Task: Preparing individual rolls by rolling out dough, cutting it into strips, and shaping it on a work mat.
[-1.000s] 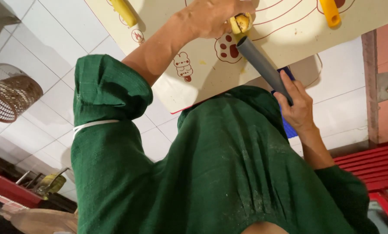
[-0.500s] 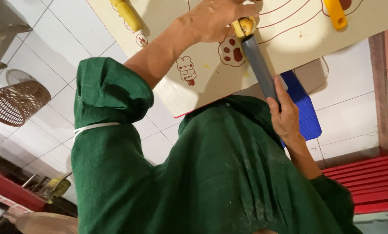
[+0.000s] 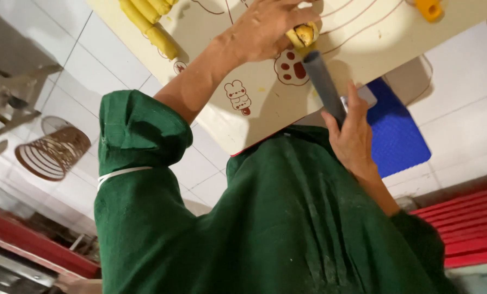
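My left hand [image 3: 265,27] reaches forward from a rolled-up green sleeve and pinches a small yellow dough piece [image 3: 304,34] on a cream mat [image 3: 243,114] printed with red cartoon figures. My right hand [image 3: 353,136] grips a grey cylindrical rod [image 3: 321,79] by its lower end. The rod's upper tip sits just below the dough piece. Several long yellow dough rolls [image 3: 145,22] lie side by side at the mat's far left. An orange piece [image 3: 428,8] rests at the mat's far right.
My green garment [image 3: 287,228] fills the lower frame. A blue textured mat [image 3: 401,130] lies on the white tiled floor to the right. A brown wire basket [image 3: 53,152] stands at the left, red slatted crates [image 3: 466,228] at the lower right.
The view has shifted, bringing the yellow rolls and more of the blue mat into sight. My right hand has slid slightly up and left along the rod; my left hand stays on the dough piece.
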